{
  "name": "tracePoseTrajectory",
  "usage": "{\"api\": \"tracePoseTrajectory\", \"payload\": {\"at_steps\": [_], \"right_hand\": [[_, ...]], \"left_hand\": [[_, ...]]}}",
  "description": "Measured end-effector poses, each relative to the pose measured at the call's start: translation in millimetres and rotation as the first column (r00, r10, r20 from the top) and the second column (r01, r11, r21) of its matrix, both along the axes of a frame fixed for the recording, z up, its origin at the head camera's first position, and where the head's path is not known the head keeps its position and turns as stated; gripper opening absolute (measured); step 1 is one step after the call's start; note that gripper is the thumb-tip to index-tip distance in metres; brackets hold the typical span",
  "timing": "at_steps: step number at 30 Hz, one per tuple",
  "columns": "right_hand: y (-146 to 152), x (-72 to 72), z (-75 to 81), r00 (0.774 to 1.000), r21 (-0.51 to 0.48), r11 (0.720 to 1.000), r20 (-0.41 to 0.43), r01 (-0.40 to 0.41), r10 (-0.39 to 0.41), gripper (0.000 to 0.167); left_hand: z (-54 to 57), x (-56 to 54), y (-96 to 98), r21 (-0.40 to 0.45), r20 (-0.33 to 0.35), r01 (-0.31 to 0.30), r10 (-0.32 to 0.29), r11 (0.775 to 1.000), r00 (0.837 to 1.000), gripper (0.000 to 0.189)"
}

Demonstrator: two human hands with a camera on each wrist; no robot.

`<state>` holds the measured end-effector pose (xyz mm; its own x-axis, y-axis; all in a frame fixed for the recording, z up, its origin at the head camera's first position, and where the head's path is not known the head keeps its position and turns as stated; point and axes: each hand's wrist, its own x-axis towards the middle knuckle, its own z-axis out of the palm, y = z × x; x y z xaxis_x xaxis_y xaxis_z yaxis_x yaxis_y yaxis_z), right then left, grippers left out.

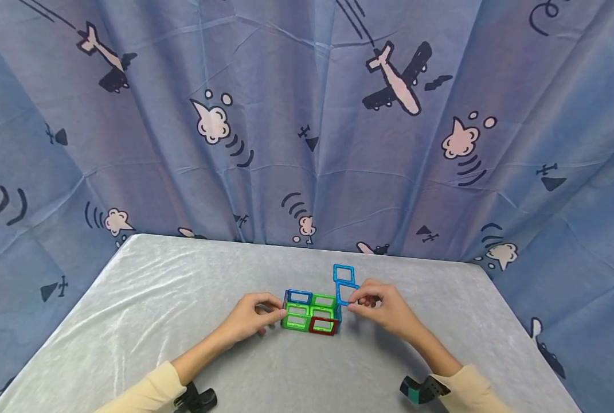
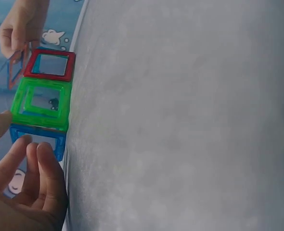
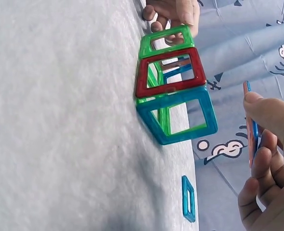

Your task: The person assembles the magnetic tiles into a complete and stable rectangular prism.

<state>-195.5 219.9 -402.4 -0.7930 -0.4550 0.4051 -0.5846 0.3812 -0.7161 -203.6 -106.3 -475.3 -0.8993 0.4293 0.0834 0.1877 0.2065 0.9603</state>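
Note:
A box of square magnetic tiles (image 1: 297, 322) stands on the table, with green, blue and dark red frames. At its left end, my left hand (image 1: 252, 315) holds the end by thumb and fingertips, beside a blue tile (image 2: 36, 131). To the right of the box, my right hand (image 1: 384, 304) pinches a blue magnetic tile (image 1: 339, 293) in the air. That tile's edge looks reddish on one side and blue on the other in the right wrist view; I cannot tell whether it is one tile or two. A red tile (image 3: 141, 86) forms part of the box's front.
One loose blue tile (image 1: 343, 265) lies behind the held one. A pale cloth covers the table (image 1: 183, 275). Behind its far edge hangs a blue curtain (image 1: 265, 189) printed with airplanes. Dark straps with devices (image 1: 421, 390) sit at both wrists.

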Motion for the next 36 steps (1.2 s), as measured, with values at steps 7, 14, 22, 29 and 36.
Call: {"api": "tracePoseTrajectory", "payload": {"at_steps": [7,14,22,29,36], "right_hand": [[4.8,-10.6,-24.0,1.0,0.017,1.0,-0.009,0.015,-0.014,0.017],[0.7,-11.6,-29.7,0.999,0.014,1.0,0.03,0.011,-0.011,0.014],[-14.9,-8.3,-28.0,0.998,0.058,0.998,0.067,-0.005,0.001,0.009],[-27.5,-8.8,-29.2,0.997,0.128,0.992,0.081,-0.019,0.008,0.006],[-31.3,-7.3,-28.9,0.993,0.144,0.989,0.114,-0.029,0.013,0.006]], "left_hand": [[-0.1,-1.7,-0.2,0.003,-0.025,0.008,-0.008,1.0,1.0,0.018],[0.3,-0.8,0.0,0.01,-0.044,0.015,-0.014,1.0,0.999,0.017],[-0.6,-2.2,0.1,-0.003,-0.028,0.02,-0.02,1.0,0.999,0.016],[2.0,-2.2,-0.3,-0.009,-0.02,0.02,-0.02,1.0,1.0,0.016],[2.3,-1.5,-0.6,-0.013,-0.018,0.024,-0.025,1.0,1.0,0.015]]}}
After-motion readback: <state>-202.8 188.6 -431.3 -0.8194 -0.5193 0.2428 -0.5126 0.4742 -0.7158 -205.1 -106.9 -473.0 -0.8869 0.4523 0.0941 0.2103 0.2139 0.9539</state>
